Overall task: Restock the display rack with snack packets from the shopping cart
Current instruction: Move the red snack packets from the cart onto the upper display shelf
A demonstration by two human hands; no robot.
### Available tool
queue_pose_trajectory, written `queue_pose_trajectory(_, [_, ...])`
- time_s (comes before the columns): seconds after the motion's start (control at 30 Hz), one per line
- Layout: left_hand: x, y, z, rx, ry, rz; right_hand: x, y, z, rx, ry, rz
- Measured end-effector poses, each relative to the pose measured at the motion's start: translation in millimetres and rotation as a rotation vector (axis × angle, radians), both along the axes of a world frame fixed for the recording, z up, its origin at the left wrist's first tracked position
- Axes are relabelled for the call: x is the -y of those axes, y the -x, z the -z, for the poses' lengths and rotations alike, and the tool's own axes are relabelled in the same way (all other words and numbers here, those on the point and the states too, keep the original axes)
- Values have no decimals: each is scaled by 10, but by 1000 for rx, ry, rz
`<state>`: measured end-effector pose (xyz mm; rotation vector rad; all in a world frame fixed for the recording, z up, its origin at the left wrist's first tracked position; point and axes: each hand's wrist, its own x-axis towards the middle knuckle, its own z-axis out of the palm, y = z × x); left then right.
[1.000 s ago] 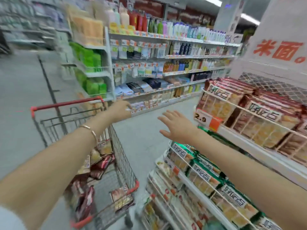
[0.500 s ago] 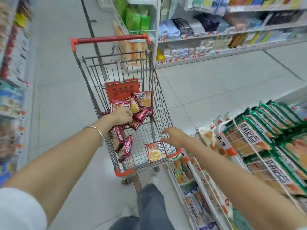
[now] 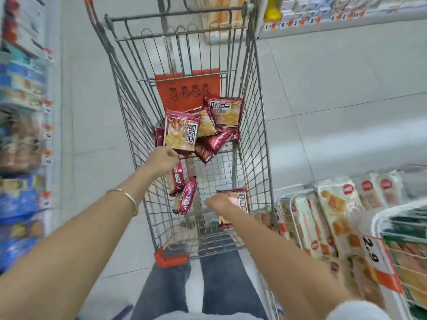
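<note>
The wire shopping cart stands straight ahead of me with several red snack packets inside. My left hand pinches the lower edge of one snack packet and holds it upright above the pile at the cart's far end. My right hand is low in the near right of the basket, its fingers curled over the left edge of another snack packet that lies on the cart floor. Two more packets lean against the left wall. The display rack is at my right.
The rack's lower tiers hold several pale packets, with a 2.9 price tag on the wire front. Another shelf unit lines the left side of the aisle. An orange seat flap hangs at the cart's far end. My legs are right behind the cart.
My view has dropped from the shelves down into the cart. The left hand has lifted a packet off the pile. The right hand has come down onto the packet at the near right.
</note>
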<state>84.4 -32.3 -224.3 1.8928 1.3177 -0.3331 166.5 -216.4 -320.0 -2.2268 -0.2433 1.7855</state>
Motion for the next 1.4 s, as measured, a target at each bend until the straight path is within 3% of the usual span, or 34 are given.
queue_pose_trajectory(0.13, [-134,-90,195,-14,26,-62,-245,322,228,-95,3,-8])
queue_pose_trajectory(0.2, [-172,-111,284,-2,42,-92,-336,468,282,-156,-10,87])
queue_pose_trajectory(0.3, [-221,-108,385,-13,82,-114,-410,616,424,-54,-53,208])
queue_pose_trajectory(0.43, [-291,-134,421,-37,149,-125,-432,510,630,134,-31,147])
queue_pose_trajectory(0.57, [-311,-177,401,-17,200,-142,-544,551,717,-129,3,237])
queue_pose_trajectory(0.77, [-354,-179,381,-39,194,-69,-406,317,528,-34,-48,214])
queue_pose_trajectory(0.97, [-113,-280,370,-107,435,159,-89,-674,-89,-284,-258,-24])
queue_pose_trajectory(1.07, [-27,-391,354,-144,562,258,-129,-872,-158,-437,-340,181])
queue_pose_trajectory(1.13, [-95,-442,414,-141,464,195,-125,-875,-115,-537,-414,383])
queue_pose_trajectory(1.17, [-145,-447,421,-143,387,164,-93,-844,-72,-514,-426,480])
queue_pose_trajectory(1.23, [-269,-425,418,-158,234,110,23,-767,103,-250,-291,550])
queue_pose_trajectory(1.3, [-358,-378,445,-132,166,-13,215,-628,459,104,-9,392])
queue_pose_trajectory(1.4, [-427,-331,524,-109,83,-132,498,-331,929,231,244,143])
